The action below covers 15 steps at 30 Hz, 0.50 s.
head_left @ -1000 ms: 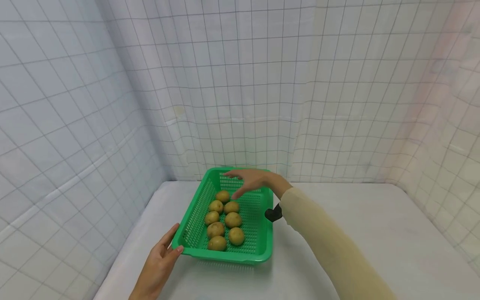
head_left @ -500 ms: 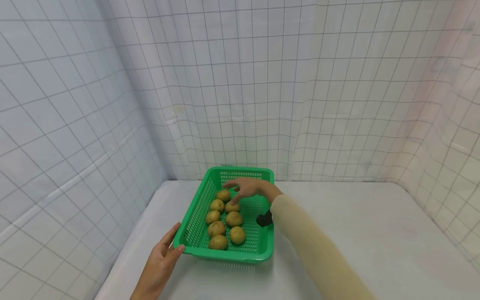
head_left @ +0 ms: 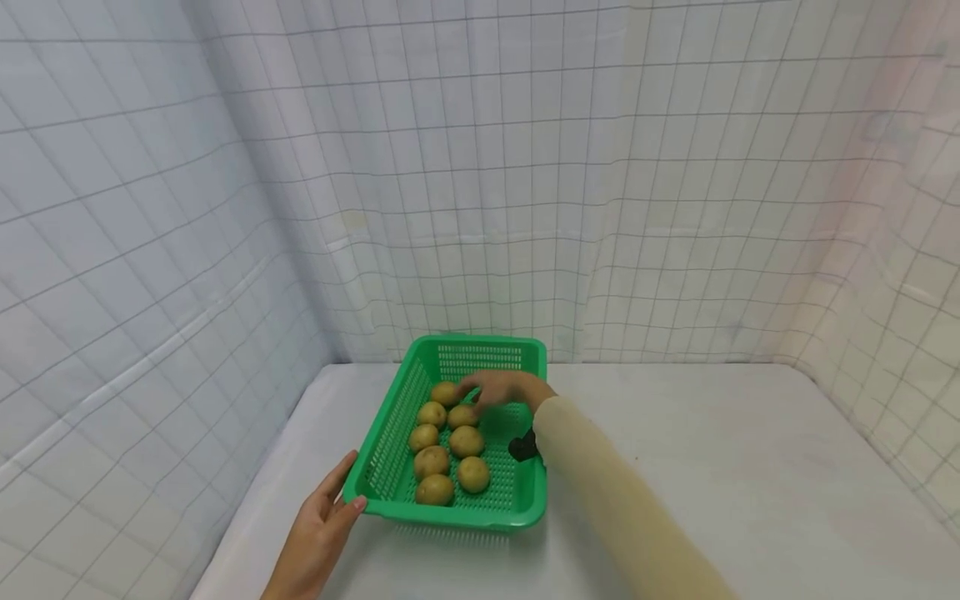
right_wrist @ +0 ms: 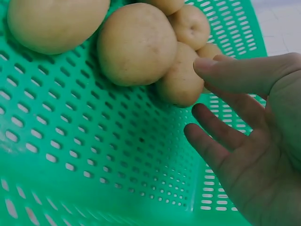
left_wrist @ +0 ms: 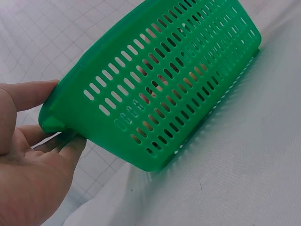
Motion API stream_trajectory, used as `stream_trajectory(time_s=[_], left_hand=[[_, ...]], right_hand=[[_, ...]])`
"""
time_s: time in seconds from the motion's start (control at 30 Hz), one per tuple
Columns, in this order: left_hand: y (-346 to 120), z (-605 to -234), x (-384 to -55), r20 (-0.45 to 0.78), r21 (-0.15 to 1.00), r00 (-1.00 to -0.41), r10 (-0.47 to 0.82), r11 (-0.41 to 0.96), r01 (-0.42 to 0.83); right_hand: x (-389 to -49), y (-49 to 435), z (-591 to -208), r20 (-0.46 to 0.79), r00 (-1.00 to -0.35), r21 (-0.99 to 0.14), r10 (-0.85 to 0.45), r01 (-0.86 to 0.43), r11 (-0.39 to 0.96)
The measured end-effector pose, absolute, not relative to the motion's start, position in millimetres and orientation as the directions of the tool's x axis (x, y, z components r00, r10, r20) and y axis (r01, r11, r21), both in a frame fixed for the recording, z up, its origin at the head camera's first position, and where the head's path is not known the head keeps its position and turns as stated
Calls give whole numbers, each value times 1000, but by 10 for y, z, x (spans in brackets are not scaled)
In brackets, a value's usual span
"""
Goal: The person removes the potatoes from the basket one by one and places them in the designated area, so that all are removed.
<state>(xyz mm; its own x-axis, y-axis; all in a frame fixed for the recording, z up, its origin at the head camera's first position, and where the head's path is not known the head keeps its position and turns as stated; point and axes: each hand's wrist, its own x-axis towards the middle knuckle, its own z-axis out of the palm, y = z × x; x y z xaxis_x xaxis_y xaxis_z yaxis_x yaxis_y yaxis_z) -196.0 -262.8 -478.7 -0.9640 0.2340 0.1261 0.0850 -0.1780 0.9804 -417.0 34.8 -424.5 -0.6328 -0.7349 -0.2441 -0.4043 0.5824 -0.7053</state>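
Observation:
Several yellow-brown potatoes (head_left: 432, 461) lie in two rough rows on the left side of a green plastic basket (head_left: 450, 514) with slotted walls. My left hand (head_left: 315, 525) holds the basket's near left corner by the rim, thumb on top. In the left wrist view, the fingers of that hand (left_wrist: 37, 169) curl under the rim. Inside the basket, my right hand (head_left: 502, 389) is at the far potatoes. The right wrist view shows its thumb (right_wrist: 235, 73) at a potato (right_wrist: 181, 80), touching or nearly so, with the fingers spread and slightly bent.
The basket stands on a white-covered table (head_left: 697, 467), near a grid-patterned sheet (head_left: 510, 208) at the back. Similar sheets hang on the left and right. A black object (head_left: 522, 447) sits at the right sleeve's cuff, over the basket's right side.
My right hand has lowered from above the basket's far part to the potatoes, its fingers drawing in a little. The left hand keeps its hold on the corner.

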Motion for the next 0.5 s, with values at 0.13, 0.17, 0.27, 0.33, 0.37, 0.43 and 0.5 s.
stream_trajectory(time_s=[0.13, 0.17, 0.27, 0.33, 0.37, 0.43, 0.5], left_hand=[[-2647, -4798, -1944, 139, 979, -963, 233, -181, 98], [-2649, -4802, -1944, 141, 979, -962, 232, -179, 101], [-2647, -4811, -1952, 143, 978, -963, 229, -180, 103], [-2643, -4811, -1961, 142, 979, -964, 224, -179, 102], [-2642, -4816, -1966, 146, 977, -964, 221, -182, 106], [-2637, -4818, -1978, 147, 977, -965, 217, -184, 107], [-2632, -4820, -1990, 149, 977, -965, 215, -181, 111]], right_hand=[[-4179, 263, -4337, -256, -632, -674, -731, -425, 604], [-4181, 246, -4358, -262, -629, -666, -731, -430, 609], [-4191, 210, -4406, -276, -630, -631, -726, -452, 631], [-4204, 191, -4430, -272, -631, -598, -727, -481, 641], [-4208, 186, -4431, -267, -632, -587, -727, -492, 643], [-4210, 186, -4428, -252, -634, -571, -731, -512, 642], [-4204, 195, -4420, -243, -637, -567, -732, -519, 640]])
